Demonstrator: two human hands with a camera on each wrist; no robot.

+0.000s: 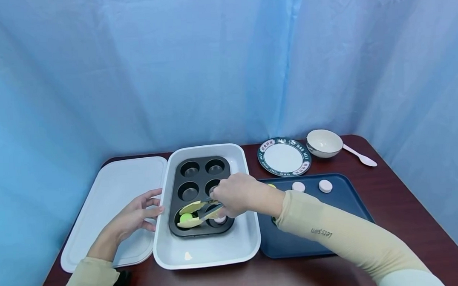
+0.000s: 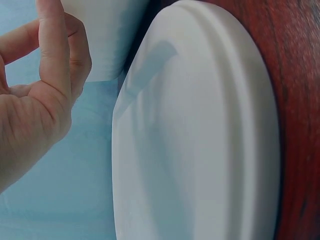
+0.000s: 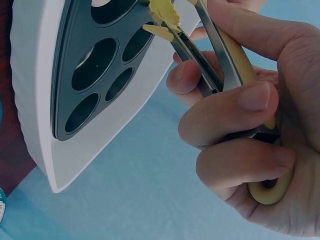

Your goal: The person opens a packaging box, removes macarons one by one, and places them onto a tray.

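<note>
My right hand grips yellow-tipped metal tongs, fingers wrapped round the handles. In the head view, the tong tips lie on either side of a green ball in the front-left cup of a dark muffin tin. That tin sits inside a white rectangular tub. A pale pink round piece shows in the front-right cup, partly hidden by the tongs and hand. At the tub's left wall is my left hand, its fingers loosely bent and fingertips against the rim.
A white lid-like board lies left of the tub. On the right, a blue tray holds pale pink discs and a partly hidden yellow piece. Behind it stand a green-rimmed plate, a bowl and a white spoon.
</note>
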